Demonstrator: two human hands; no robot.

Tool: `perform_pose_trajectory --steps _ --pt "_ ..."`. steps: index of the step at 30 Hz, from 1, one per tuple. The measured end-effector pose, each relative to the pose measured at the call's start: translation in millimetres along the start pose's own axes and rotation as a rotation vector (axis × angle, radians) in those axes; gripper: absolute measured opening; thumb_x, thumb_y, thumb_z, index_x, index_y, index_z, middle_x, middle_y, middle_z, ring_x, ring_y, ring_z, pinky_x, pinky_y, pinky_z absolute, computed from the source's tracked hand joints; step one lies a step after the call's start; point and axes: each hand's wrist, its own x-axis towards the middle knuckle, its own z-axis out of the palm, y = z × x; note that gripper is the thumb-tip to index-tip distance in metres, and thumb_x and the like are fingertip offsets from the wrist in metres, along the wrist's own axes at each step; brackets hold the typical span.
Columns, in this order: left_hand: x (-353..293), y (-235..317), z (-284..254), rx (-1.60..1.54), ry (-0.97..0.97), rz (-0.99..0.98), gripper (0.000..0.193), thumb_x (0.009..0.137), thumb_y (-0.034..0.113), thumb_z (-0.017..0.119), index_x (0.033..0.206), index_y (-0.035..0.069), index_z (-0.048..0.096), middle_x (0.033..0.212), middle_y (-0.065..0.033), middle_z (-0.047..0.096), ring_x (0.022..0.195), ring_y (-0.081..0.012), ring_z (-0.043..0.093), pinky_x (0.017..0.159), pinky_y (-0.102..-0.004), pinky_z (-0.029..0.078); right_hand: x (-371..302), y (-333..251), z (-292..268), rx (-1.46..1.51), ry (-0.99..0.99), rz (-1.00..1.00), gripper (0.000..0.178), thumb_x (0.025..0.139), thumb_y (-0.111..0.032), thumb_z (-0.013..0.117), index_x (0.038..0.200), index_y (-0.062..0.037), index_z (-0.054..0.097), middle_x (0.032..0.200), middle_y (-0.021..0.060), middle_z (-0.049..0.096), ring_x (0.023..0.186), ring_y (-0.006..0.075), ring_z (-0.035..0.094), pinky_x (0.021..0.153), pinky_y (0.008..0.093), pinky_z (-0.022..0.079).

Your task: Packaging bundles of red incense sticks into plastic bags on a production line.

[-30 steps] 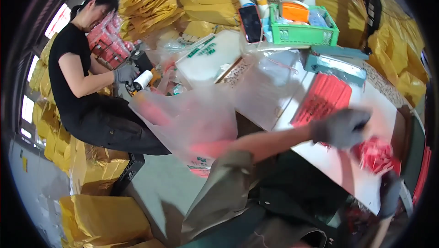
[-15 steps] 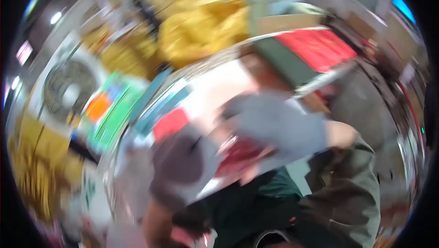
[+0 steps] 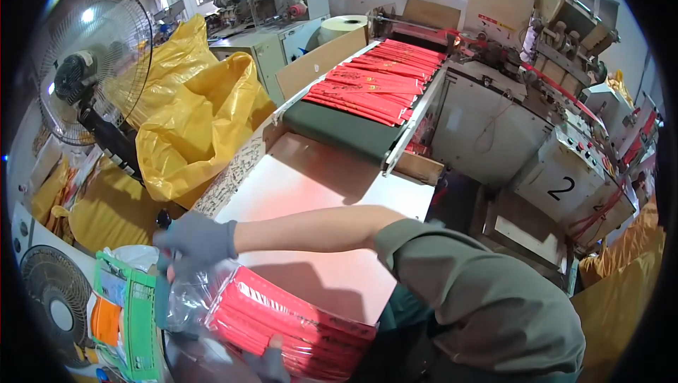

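A stack of red paper envelopes (image 3: 282, 319) lies in a clear plastic bag (image 3: 189, 298) at the lower centre. My left hand (image 3: 268, 365), in a grey glove with a bare thumb tip, grips the bagged stack from the near side, thumb on top. My right forearm crosses over the table. At its end my grey-gloved right hand (image 3: 201, 238) is curled above the bag's loose left end, beside a teal edge (image 3: 162, 302). What its fingers pinch is hidden.
More red envelopes (image 3: 374, 79) lie in rows on a dark green conveyor belt (image 3: 339, 128) beyond the white tabletop (image 3: 247, 199). Yellow sacks (image 3: 198, 143) and a standing fan (image 3: 78, 75) are on the left, near a green basket (image 3: 141, 319). Machine cabinets (image 3: 487, 121) stand right.
The view has swung and cleared from blur. Both hands were together in front of me on a red bundle; now my right hand reaches left while my left hand holds the bagged envelopes below.
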Motion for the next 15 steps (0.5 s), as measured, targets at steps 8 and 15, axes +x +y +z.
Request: perform_pose_trajectory --steps 8,15 --pt "47 -70 -101 -0.675 -0.044 -0.636 0.053 0.09 0.018 0.051 0.137 0.005 0.032 0.131 -0.0157 0.045 0.114 -0.0309 0.05 0.096 -0.0423 0.042 100 50 94 0.047 0.344 0.1 0.073 0.056 -0.044 0.073 0.116 -0.0081 0.054 0.087 0.0201 0.06 0.086 0.0367 0.056 0.073 0.044 0.045" --pt "90 -86 -81 -0.392 0.175 -0.348 0.042 0.086 0.018 0.06 0.121 -0.002 0.051 0.118 -0.0115 0.055 0.105 -0.0203 0.053 0.091 -0.0326 0.041 67 125 85 -0.38 -0.187 0.272 0.04 0.079 -0.05 0.057 0.086 -0.0126 0.067 0.079 0.0112 0.063 0.077 0.031 0.061 0.068 0.0424 0.048"
